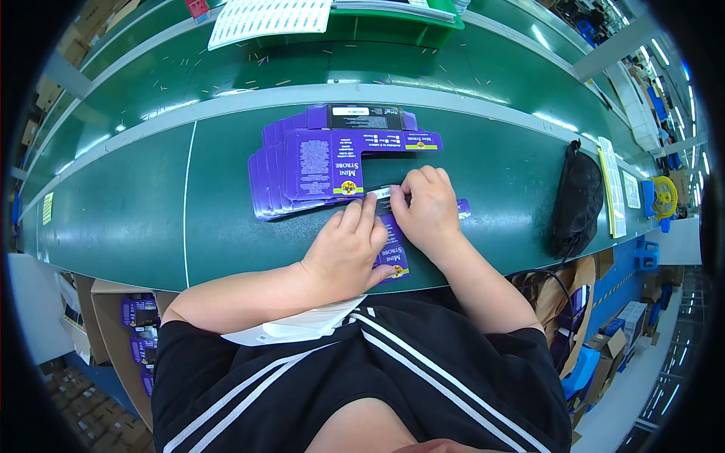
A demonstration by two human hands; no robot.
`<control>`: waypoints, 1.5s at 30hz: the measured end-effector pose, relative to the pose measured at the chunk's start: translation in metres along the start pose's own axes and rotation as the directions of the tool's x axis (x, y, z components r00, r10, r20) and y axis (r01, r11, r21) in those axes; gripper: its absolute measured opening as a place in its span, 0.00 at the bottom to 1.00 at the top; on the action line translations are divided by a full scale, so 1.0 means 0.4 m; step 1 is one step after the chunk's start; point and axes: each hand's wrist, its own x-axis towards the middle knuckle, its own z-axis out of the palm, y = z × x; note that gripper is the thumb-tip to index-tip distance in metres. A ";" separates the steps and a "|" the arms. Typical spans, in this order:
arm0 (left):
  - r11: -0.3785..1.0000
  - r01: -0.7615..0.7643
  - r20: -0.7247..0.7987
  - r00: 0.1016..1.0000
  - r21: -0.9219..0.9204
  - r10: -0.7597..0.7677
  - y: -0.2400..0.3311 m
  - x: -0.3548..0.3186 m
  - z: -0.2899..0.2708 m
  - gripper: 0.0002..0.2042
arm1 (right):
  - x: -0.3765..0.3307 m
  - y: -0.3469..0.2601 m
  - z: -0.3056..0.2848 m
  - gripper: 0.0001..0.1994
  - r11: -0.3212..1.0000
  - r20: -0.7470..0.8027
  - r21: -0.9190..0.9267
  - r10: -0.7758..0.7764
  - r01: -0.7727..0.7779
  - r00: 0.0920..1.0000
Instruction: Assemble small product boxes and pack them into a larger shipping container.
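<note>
A flat, unfolded purple carton [393,243] lies at the front edge of the table, partly covered by my hands. Its dark panel carries a small white label [380,193]. My left hand [349,243] rests on the carton with fingertips at the label's left end and the thumb spread apart lower down. At the label's right end, the thumb and bent fingers of my right hand [427,205] close together on it. Just beyond lies a fanned stack of similar flat purple cartons [313,162]. White sheets [298,326] lie on my lap, below the left forearm.
A black mesh pouch [579,200] lies on the table's right side, beside a yellow-edged board [613,187]. Beyond the pale rail, a green tray [411,26] holds papers, with a printed sheet [268,21] leaning out. Below the table, an open box [113,317] holds purple cartons.
</note>
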 end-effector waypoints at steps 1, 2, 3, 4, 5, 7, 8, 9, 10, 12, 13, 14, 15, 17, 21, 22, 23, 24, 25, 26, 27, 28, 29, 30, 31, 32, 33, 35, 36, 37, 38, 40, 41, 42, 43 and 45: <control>1.000 0.000 0.010 1.000 0.005 0.000 -0.001 -0.001 0.001 0.31 | 0.002 -0.004 -0.004 0.06 0.999 0.019 -0.007 0.036 -0.036 0.999; 1.000 0.000 0.020 1.000 0.009 0.000 -0.001 -0.001 0.003 0.31 | 0.004 -0.007 -0.008 0.06 0.997 0.038 -0.015 0.072 -0.072 0.997; 1.000 0.000 0.029 1.000 0.014 0.000 -0.002 -0.001 0.005 0.31 | 0.004 -0.007 -0.010 0.07 0.994 0.057 -0.024 0.109 -0.108 0.992; 1.000 -0.004 0.029 1.000 0.012 0.004 -0.001 -0.002 0.005 0.31 | 0.005 -0.005 -0.012 0.07 0.994 0.055 -0.027 0.112 -0.111 0.992; 1.000 -0.005 0.014 1.000 0.012 0.005 -0.001 -0.002 0.006 0.31 | 0.007 0.001 -0.011 0.08 0.990 0.043 -0.098 0.103 -0.098 0.994; 1.000 -0.007 -0.018 1.000 0.012 0.007 0.001 -0.002 0.007 0.30 | 0.010 0.020 -0.010 0.10 0.968 0.021 -0.241 0.082 -0.075 0.996; 1.000 -0.009 -0.035 0.999 0.012 0.009 0.002 -0.001 0.007 0.30 | 0.006 0.030 -0.013 0.11 0.948 0.011 -0.312 0.071 -0.064 0.997; 1.000 -0.007 -0.040 0.999 0.015 0.007 -0.001 -0.001 0.005 0.30 | -0.002 0.057 -0.025 0.14 0.968 0.063 -0.241 0.091 -0.073 0.994; 1.000 -0.011 -0.056 0.998 0.017 0.012 -0.006 0.001 0.003 0.28 | -0.012 0.088 -0.047 0.18 0.982 0.116 -0.170 0.106 -0.085 0.988; 1.000 -0.014 -0.085 0.996 0.018 0.015 -0.010 -0.001 0.004 0.25 | -0.021 0.066 -0.118 0.23 0.994 0.194 -0.105 -0.017 0.038 0.981; 1.000 -0.012 -0.099 0.995 0.019 0.014 -0.009 -0.005 0.003 0.24 | -0.030 0.057 -0.147 0.29 0.988 0.262 -0.031 -0.139 0.152 0.955; 1.000 -0.012 -0.103 0.995 0.024 0.014 -0.008 -0.007 -0.002 0.24 | -0.042 0.064 -0.163 0.33 0.989 0.318 -0.004 -0.136 0.144 0.938; 0.999 -0.044 -0.098 0.994 0.008 0.045 -0.007 -0.010 -0.007 0.22 | -0.052 0.072 -0.180 0.37 0.990 0.372 0.023 -0.135 0.136 0.918; 0.995 -0.103 -0.088 0.991 -0.017 0.101 -0.021 -0.019 -0.018 0.17 | -0.050 0.083 -0.225 0.36 0.985 0.419 0.002 -0.158 0.173 0.894; 0.983 -0.184 -0.327 0.929 0.002 0.174 -0.051 -0.032 -0.113 0.06 | -0.032 0.105 -0.327 0.34 0.980 0.417 -0.032 -0.165 0.196 0.894; 0.992 -0.127 -0.432 0.896 -0.018 0.107 -0.077 -0.030 -0.141 0.05 | -0.022 0.113 -0.340 0.33 0.989 0.317 0.042 -0.149 0.143 0.937; 0.997 -0.070 -0.530 0.847 -0.043 0.037 -0.105 -0.029 -0.166 0.04 | -0.007 0.118 -0.343 0.33 0.987 0.214 0.123 -0.124 0.099 0.969; 0.998 0.001 -0.548 0.836 -0.068 -0.038 -0.135 -0.026 -0.186 0.04 | 0.022 0.121 -0.329 0.33 0.986 0.177 0.108 -0.141 0.123 0.974; 0.993 0.075 -0.563 0.818 -0.092 -0.115 -0.167 -0.023 -0.201 0.04 | 0.062 0.122 -0.301 0.33 0.984 0.140 0.097 -0.162 0.150 0.977; 0.982 0.133 -0.557 0.809 -0.133 -0.185 -0.199 -0.018 -0.212 0.05 | 0.099 0.116 -0.270 0.33 0.983 0.135 0.098 -0.167 0.154 0.977; 0.951 0.254 -0.445 0.841 -0.178 -0.308 -0.219 -0.010 -0.231 0.07 | 0.136 0.105 -0.231 0.32 0.982 0.196 0.127 -0.160 0.137 0.967; 0.905 0.369 -0.326 0.846 -0.214 -0.422 -0.239 0.001 -0.252 0.12 | 0.171 0.094 -0.200 0.32 0.982 0.257 0.145 -0.152 0.117 0.954; 0.907 0.366 -0.333 0.846 -0.207 -0.417 -0.261 0.009 -0.255 0.12 | 0.195 0.093 -0.166 0.31 0.982 0.297 0.164 -0.141 0.095 0.944; 0.903 0.396 -0.259 0.866 -0.164 -0.427 -0.289 0.018 -0.241 0.15 | 0.214 0.094 -0.139 0.31 0.981 0.337 0.180 -0.130 0.071 0.933; 0.895 0.431 -0.181 0.876 -0.118 -0.446 -0.321 0.020 -0.219 0.19 | 0.233 0.088 -0.115 0.31 0.980 0.333 0.184 -0.138 0.079 0.933; 0.883 0.463 -0.103 0.877 -0.070 -0.469 -0.344 0.022 -0.203 0.23 | 0.249 0.082 -0.095 0.30 0.974 0.421 0.228 -0.094 -0.005 0.902; 0.871 0.490 -0.025 0.871 -0.021 -0.491 -0.362 0.018 -0.194 0.27 | 0.259 0.072 -0.082 0.29 0.961 0.508 0.260 -0.054 -0.093 0.860; 0.839 0.539 0.045 0.842 -0.071 -0.537 -0.368 0.021 -0.190 0.30 | 0.268 0.055 -0.063 0.30 0.968 0.511 0.246 -0.086 -0.050 0.855; 0.804 0.582 0.119 0.813 -0.119 -0.570 -0.368 0.025 -0.188 0.32 | 0.272 0.047 -0.055 0.31 0.973 0.514 0.229 -0.111 -0.012 0.851; 0.763 0.625 0.194 0.779 -0.163 -0.596 -0.367 0.030 -0.185 0.35 | 0.275 0.040 -0.048 0.32 0.977 0.517 0.213 -0.136 0.027 0.845; 0.717 0.667 0.270 0.742 -0.202 -0.614 -0.368 0.036 -0.183 0.38 | 0.279 0.037 -0.043 0.33 0.978 0.520 0.197 -0.160 0.065 0.839; 0.680 0.692 0.340 0.718 -0.244 -0.608 -0.369 0.057 -0.206 0.38 | 0.281 0.027 -0.035 0.32 0.978 0.522 0.185 -0.181 0.096 0.834; 0.641 0.714 0.404 0.694 -0.282 -0.596 -0.371 0.073 -0.228 0.37 | 0.286 0.020 -0.031 0.31 0.976 0.521 0.172 -0.203 0.130 0.829; 0.599 0.735 0.466 0.671 -0.317 -0.577 -0.375 0.090 -0.248 0.36 | 0.290 0.013 -0.030 0.30 0.974 0.520 0.158 -0.223 0.164 0.824; 0.555 0.755 0.526 0.648 -0.349 -0.551 -0.381 0.104 -0.257 0.35 | 0.292 0.006 -0.030 0.29 0.970 0.519 0.143 -0.242 0.196 0.820; 0.599 0.738 0.537 0.656 -0.309 -0.531 -0.402 0.120 -0.255 0.34 | 0.284 -0.019 -0.036 0.28 0.963 0.436 0.102 -0.270 0.251 0.858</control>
